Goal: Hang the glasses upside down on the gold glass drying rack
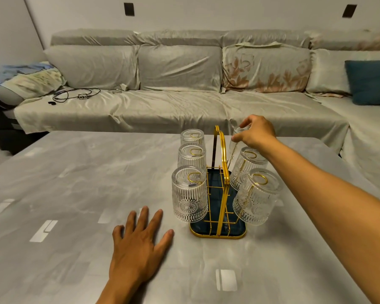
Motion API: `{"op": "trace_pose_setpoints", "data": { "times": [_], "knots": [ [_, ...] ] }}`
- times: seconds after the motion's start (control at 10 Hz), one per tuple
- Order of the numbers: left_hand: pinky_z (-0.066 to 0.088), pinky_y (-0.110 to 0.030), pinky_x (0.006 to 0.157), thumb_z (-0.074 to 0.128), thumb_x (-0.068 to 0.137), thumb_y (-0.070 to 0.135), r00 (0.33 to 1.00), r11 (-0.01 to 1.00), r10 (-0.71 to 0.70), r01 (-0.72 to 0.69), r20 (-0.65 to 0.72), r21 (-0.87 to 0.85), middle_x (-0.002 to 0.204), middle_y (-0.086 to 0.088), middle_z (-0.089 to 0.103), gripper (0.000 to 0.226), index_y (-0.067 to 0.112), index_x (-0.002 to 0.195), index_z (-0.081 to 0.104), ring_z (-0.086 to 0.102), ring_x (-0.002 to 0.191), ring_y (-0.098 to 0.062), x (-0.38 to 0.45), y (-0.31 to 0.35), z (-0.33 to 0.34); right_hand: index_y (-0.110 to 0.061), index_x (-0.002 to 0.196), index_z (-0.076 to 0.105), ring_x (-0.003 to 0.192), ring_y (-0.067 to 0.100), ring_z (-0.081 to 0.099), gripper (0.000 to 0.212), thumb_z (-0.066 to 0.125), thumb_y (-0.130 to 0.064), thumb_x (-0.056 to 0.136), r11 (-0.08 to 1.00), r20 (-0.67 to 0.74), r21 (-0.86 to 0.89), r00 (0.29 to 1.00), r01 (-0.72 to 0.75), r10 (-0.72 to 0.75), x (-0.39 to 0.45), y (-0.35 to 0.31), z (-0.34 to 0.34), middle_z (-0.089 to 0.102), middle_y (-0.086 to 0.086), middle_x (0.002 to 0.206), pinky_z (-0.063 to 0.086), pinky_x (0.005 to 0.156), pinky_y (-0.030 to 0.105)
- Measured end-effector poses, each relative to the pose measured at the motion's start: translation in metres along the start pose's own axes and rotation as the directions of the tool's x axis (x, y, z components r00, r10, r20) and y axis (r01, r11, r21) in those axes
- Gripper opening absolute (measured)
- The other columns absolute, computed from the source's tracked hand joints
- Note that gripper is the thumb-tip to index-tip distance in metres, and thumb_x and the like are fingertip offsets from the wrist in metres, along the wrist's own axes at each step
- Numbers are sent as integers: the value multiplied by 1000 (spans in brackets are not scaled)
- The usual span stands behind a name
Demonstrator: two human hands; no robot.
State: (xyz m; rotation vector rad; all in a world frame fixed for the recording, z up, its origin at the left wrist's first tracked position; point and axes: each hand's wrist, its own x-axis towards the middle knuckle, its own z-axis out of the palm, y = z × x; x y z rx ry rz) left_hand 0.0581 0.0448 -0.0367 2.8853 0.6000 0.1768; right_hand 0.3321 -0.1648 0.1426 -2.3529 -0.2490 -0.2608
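Five glasses already hang mouth-down on the rack (219, 185), three on its left side, two on its right. My right hand (256, 131) grips the sixth glass (237, 141) by its base, inverted, over the rack's far right prong; axis tilted. Left hand (138, 244) flat on table (75, 194), empty.

No readable text, label, brand, number or sign appears anywhere in the scene.
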Motion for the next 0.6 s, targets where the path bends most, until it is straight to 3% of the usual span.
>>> {"op": "trace_pose_setpoints", "data": {
  "times": [0.4,0.5,0.6],
  "knots": [
    [4,-45,114,0,77,81,1000,1000,-10,10,16,-5,164,8,0,77,50,148,1,-5,150,-20,0,3,-4,-21,95,56,106,32,52,45,86,-20,61,994,193,-110,981,-8,29,6,1,4,60,7,106,50,86,50],
    [4,-45,114,0,76,81,1000,1000,-14,15,18,-8,164,9,1,78,51,148,2,-4,150,-20,-1,6,-4,-20,100,56,106,30,52,45,84,-22,66,996,195,-90,981,12,5,1,1,2,58,6,111,50,86,48],
    [4,-45,115,2,76,82,999,1000,3,-3,49,1,164,9,0,78,52,148,5,-4,150,-19,2,6,-5,-19,111,57,107,27,54,46,78,-32,73,996,62,80,997,47,-52,-14,3,-6,55,5,120,50,85,40]
  ]
}}
